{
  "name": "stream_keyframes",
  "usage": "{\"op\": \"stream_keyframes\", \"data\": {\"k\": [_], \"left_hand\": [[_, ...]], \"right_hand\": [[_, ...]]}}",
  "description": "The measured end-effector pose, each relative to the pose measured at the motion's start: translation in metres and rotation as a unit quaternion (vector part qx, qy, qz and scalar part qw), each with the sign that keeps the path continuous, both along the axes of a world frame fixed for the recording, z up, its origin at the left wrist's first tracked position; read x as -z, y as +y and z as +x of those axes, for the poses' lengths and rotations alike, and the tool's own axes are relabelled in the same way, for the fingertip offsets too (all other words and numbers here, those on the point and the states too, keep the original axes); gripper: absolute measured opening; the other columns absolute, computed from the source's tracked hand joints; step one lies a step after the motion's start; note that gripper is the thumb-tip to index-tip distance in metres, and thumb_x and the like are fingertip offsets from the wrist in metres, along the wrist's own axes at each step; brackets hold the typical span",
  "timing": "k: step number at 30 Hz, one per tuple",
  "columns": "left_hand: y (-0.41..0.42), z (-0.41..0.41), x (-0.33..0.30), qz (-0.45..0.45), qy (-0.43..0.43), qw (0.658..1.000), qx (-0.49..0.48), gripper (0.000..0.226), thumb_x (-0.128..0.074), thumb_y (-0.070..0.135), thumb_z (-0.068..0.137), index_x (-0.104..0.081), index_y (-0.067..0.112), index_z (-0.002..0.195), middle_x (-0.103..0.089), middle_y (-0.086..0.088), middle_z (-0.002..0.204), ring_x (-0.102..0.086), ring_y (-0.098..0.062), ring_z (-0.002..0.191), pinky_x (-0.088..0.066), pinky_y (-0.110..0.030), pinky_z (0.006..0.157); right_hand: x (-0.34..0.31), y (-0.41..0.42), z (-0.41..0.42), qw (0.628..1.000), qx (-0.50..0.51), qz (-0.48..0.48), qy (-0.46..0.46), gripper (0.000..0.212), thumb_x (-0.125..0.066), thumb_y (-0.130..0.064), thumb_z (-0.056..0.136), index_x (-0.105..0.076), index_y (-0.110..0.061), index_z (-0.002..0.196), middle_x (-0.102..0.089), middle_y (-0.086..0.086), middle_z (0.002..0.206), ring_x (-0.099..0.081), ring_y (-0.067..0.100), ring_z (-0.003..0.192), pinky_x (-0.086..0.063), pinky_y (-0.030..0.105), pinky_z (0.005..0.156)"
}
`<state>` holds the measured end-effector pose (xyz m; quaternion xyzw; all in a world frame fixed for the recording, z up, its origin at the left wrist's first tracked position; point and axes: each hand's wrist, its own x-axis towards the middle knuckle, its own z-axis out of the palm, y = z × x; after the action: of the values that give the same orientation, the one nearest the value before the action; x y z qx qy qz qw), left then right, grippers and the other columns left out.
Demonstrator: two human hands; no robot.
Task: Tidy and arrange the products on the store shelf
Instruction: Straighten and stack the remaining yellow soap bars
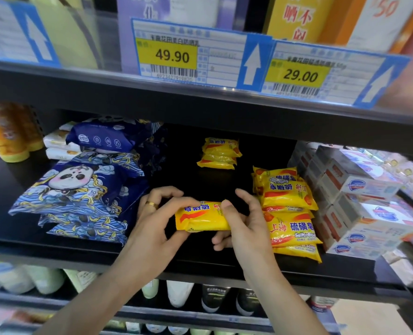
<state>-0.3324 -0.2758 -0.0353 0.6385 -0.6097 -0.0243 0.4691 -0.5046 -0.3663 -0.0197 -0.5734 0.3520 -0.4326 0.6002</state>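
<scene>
Both my hands grip one yellow soap bar by its ends, left hand, right hand; long axis sideways; soap stack just right, nearer my right hand.

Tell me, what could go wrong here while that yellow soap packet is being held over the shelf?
Both the left hand and the right hand hold one yellow soap packet by its ends; the slick wrapper might slip from the grip. The soap stack to its right looks uneven and leans toward the shelf edge, so a nudge from the right hand could topple it. The panda wipes packs on the left also lie loosely piled and could slide.
</scene>
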Motion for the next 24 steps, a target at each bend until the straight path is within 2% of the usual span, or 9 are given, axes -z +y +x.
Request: {"op": "stream_keyframes", "data": {"k": [5,9,12,15,18,21,24], "left_hand": [[0.0004,-0.0013,-0.0019,-0.01,-0.012,1.0,0.013,0.056,-0.083,0.015,0.085,-0.064,0.048,0.126,-0.053,0.025,0.128,-0.041,-0.007,0.127,-0.035,-0.025,0.099],[0.0011,-0.002,-0.0054,0.005,0.034,0.999,0.023,0.037,-0.068,0.039,0.092,-0.063,0.048,0.127,-0.061,0.021,0.124,-0.047,-0.011,0.125,-0.039,-0.028,0.099],[0.0011,-0.0013,-0.0067,0.026,0.069,0.997,0.024,0.032,-0.067,0.038,0.095,-0.062,0.049,0.125,-0.061,0.019,0.121,-0.05,-0.011,0.121,-0.04,-0.029,0.096],[0.0012,-0.0011,-0.0071,0.033,0.094,0.995,0.029,0.025,-0.063,0.04,0.099,-0.061,0.045,0.123,-0.06,0.019,0.118,-0.054,-0.011,0.117,-0.044,-0.031,0.094],[0.0016,-0.0012,-0.007,0.045,0.108,0.993,0.028,0.023,-0.057,0.047,0.102,-0.062,0.039,0.122,-0.061,0.018,0.118,-0.055,-0.012,0.119,-0.048,-0.036,0.099],[0.0025,-0.0018,-0.0079,0.051,0.121,0.991,0.033,0.024,-0.052,0.052,0.104,-0.062,0.04,0.121,-0.062,0.02,0.12,-0.055,-0.008,0.123,-0.047,-0.034,0.102],[0.0031,-0.0018,-0.0082,0.058,0.138,0.988,0.03,0.032,-0.051,0.058,0.099,-0.061,0.043,0.126,-0.063,0.024,0.123,-0.056,-0.004,0.124,-0.047,-0.033,0.104]], "right_hand": [[0.0006,0.0014,0.003,0.999,0.002,-0.021,0.024,0.038,-0.065,-0.041,0.098,-0.049,-0.046,0.132,-0.068,0.015,0.077,-0.068,0.022,0.054,-0.055,0.029,0.049],[-0.0011,0.004,0.0008,0.999,-0.002,-0.038,0.023,0.043,-0.059,-0.063,0.089,-0.054,-0.047,0.129,-0.069,0.006,0.071,-0.063,0.02,0.053,-0.05,0.026,0.045],[-0.0025,0.0074,-0.0007,0.998,-0.009,-0.054,0.016,0.039,-0.056,-0.071,0.091,-0.058,-0.05,0.123,-0.063,0.002,0.069,-0.056,0.014,0.052,-0.042,0.02,0.044],[-0.0038,0.0097,-0.0026,0.998,-0.016,-0.061,0.006,0.048,-0.059,-0.073,0.083,-0.058,-0.05,0.125,-0.057,0.0,0.069,-0.05,0.007,0.053,-0.038,0.016,0.045],[-0.0021,0.0102,-0.0034,0.997,-0.015,-0.07,0.007,0.05,-0.063,-0.073,0.079,-0.059,-0.051,0.124,-0.051,-0.002,0.068,-0.049,0.003,0.056,-0.04,0.013,0.053],[0.0011,0.0101,-0.0034,0.995,-0.004,-0.094,0.021,0.05,-0.066,-0.072,0.079,-0.058,-0.051,0.124,-0.05,-0.007,0.069,-0.051,0.003,0.062,-0.042,0.022,0.068],[0.0028,0.0098,-0.0033,0.993,0.005,-0.113,0.037,0.046,-0.068,-0.071,0.077,-0.059,-0.055,0.12,-0.054,-0.001,0.08,-0.056,0.01,0.077,-0.05,0.027,0.076]]}}
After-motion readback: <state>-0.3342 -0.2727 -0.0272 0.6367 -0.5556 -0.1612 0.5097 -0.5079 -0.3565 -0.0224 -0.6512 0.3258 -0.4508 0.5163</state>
